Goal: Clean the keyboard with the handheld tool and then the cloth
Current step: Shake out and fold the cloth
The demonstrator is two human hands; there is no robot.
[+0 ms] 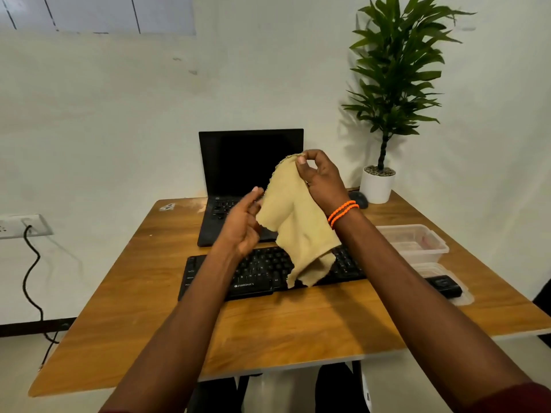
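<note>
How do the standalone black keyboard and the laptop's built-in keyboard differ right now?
The flat black Zebronics keyboard lies nearest the person, wider in view; the open black laptop's keys sit behind it and look narrower. The beige cloth, pinched by the right hand, hangs over the standalone keyboard's right half, while the open left hand hides part of the laptop's keys. Both are black, on the wooden table.

Wooden table [143, 293] — keyboard [262, 272], laptop [232, 186]
</note>
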